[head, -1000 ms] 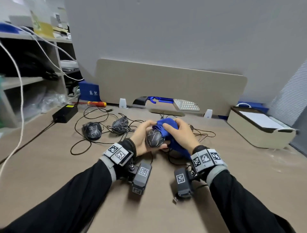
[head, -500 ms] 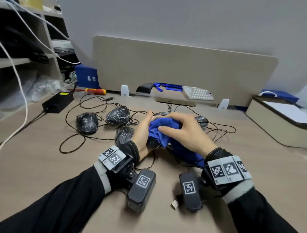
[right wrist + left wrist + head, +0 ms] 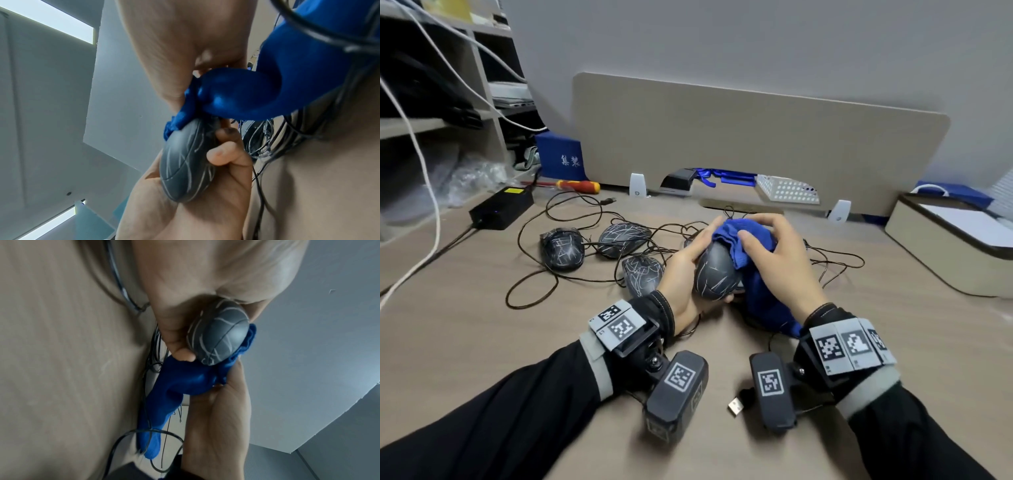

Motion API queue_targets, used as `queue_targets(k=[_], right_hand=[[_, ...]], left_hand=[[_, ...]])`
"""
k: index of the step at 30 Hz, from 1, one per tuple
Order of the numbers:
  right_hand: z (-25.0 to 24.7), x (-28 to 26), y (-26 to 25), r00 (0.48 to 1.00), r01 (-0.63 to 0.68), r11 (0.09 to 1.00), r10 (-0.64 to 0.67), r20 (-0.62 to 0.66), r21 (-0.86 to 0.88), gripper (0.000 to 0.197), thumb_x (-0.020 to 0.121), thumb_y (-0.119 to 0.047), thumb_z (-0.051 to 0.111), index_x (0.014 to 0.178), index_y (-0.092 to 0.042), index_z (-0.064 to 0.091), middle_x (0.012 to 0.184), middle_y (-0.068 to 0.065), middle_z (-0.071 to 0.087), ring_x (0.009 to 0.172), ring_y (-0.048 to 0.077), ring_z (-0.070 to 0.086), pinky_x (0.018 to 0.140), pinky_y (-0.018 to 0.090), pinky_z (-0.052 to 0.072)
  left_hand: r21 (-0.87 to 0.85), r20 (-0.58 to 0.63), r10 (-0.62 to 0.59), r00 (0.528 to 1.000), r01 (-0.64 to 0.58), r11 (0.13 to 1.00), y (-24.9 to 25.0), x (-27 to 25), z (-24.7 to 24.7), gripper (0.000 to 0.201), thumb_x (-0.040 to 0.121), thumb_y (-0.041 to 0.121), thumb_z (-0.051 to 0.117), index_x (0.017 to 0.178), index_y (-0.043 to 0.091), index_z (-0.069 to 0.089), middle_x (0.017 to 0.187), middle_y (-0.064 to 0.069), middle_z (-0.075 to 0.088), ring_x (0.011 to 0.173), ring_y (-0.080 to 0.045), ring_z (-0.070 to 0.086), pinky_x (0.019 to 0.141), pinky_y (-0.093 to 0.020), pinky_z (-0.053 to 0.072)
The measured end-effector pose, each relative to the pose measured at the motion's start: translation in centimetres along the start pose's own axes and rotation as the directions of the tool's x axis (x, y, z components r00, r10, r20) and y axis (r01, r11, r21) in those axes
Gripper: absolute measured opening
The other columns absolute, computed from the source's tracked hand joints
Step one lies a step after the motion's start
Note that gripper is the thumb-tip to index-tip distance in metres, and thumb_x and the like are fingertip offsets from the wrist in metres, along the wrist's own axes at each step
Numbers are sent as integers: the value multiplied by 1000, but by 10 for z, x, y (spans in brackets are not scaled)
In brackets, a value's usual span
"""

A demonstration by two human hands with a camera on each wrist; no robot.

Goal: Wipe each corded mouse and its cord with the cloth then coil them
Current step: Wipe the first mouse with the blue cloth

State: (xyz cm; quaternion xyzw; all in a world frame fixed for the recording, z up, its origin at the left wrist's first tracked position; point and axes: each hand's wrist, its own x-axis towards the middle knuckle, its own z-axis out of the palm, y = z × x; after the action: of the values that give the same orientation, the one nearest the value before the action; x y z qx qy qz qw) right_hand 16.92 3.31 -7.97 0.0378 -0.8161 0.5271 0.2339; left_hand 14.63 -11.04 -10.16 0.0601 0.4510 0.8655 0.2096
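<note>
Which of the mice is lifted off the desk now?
The mouse gripped in the left hand, under the blue cloth. The other mice lie on the desk.

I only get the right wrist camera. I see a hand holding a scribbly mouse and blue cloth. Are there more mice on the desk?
Observer: Yes, three more scribbled mice lie left of the left hand.
Child: Is anything colourful there?
Observer: A red and yellow screwdriver lies by the divider.
Child: Where's a plug?
Observer: A USB plug lies on the desk between the wrists.
</note>
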Motion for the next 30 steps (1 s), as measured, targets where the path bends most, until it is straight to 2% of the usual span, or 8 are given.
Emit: queue_targets(k=[3,7,10,13,18,23,27,30], right_hand=[[-1,-2,-2,995,99,992,-97,18,-77,18,95,-13,62,111,-20,65,106,-9,66,98,-2,60,90,24,48],[4,-9,-12,940,249,960,-207,271,-130,26,89,-22,72,114,-30,69,108,-1,60,104,1,55,93,12,40],[1,-4,-8,963,256,963,-246,112,-85,18,88,-21,73,105,-26,74,103,0,67,102,5,59,94,22,46],[-3,1,-4,983,184,981,-184,16,-53,15,91,-17,70,97,-30,74,99,-11,72,102,8,63,95,32,50],[2,-3,-6,972,211,975,-202,119,-73,16,90,-18,71,99,-30,76,102,-2,70,102,8,62,93,25,48],[2,1,1,994,108,993,-107,21,-39,11,92,-24,64,99,-27,72,104,-7,71,104,12,63,96,36,50],[5,-3,-5,976,170,985,-165,145,-28,15,90,-11,68,99,-22,72,100,-8,72,99,5,64,88,20,49],[3,-1,-2,996,77,995,-79,34,56,13,90,-11,70,95,-23,70,93,-9,72,91,5,65,82,21,49]], left_hand=[[-20,-35,-4,999,4,1000,2,-1,0,34,96,47,54,113,24,71,97,-5,72,66,-18,67,52,-26,50],[-103,-41,-33,999,29,994,0,0,-1,41,98,44,51,122,13,64,108,-13,70,96,-25,69,77,-34,56],[18,2,-101,995,100,995,-3,1,1,39,98,52,46,109,20,66,83,-5,71,67,-18,68,54,-25,52],[135,16,-119,993,115,984,-4,-2,5,36,97,53,48,95,23,67,70,-1,68,55,-16,62,51,-23,46],[74,-52,-110,993,114,991,-4,0,3,36,96,53,49,100,23,69,83,-5,65,67,-19,58,58,-29,38],[119,-15,-109,994,110,987,-2,-2,4,34,95,52,51,90,24,71,69,0,66,55,-15,59,50,-22,42],[17,-51,-81,995,82,997,-1,0,1,39,97,49,50,115,20,69,90,-6,71,71,-20,67,57,-26,49],[97,-12,-124,992,125,987,-3,2,1,35,95,51,52,92,22,72,75,-3,68,61,-18,62,52,-24,45]])
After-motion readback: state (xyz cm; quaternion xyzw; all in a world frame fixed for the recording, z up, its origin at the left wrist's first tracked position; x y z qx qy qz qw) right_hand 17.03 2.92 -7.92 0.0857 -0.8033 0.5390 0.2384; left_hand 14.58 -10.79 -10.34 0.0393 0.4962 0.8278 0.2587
